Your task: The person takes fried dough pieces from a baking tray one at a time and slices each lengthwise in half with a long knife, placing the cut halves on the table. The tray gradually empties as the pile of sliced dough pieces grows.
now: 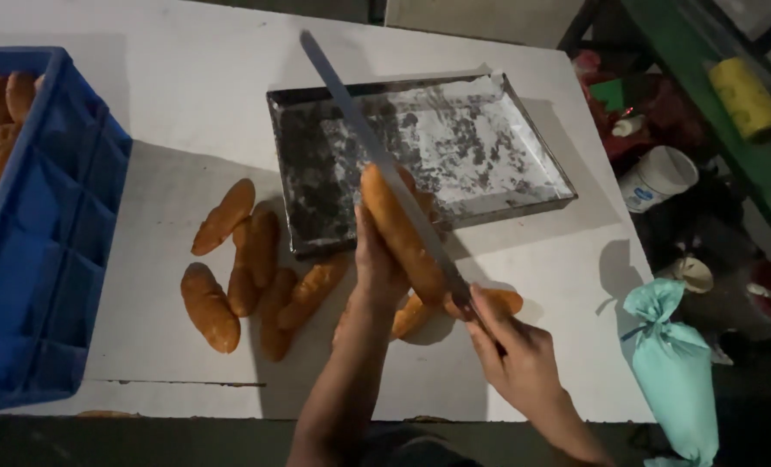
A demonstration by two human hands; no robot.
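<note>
Bread roll point(396, 227) held up lengthwise over the table point(186, 104), just in front of the metal tray point(489, 147). Blue crate point(48, 259) at the left edge, more rolls inside. Long knife point(368, 147) laid along the roll. Loose rolls point(255, 277) scattered on the table. Left hand point(377, 264), fingers wrapped around the roll. Right hand point(511, 350), fingers clenched on the knife handle.

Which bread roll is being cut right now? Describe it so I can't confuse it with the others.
On the white table, look just in front of the dark metal tray. The roll is the one lifted off the table in the left hand, with the long knife in the right hand laid along it; the others lie loose.
</note>
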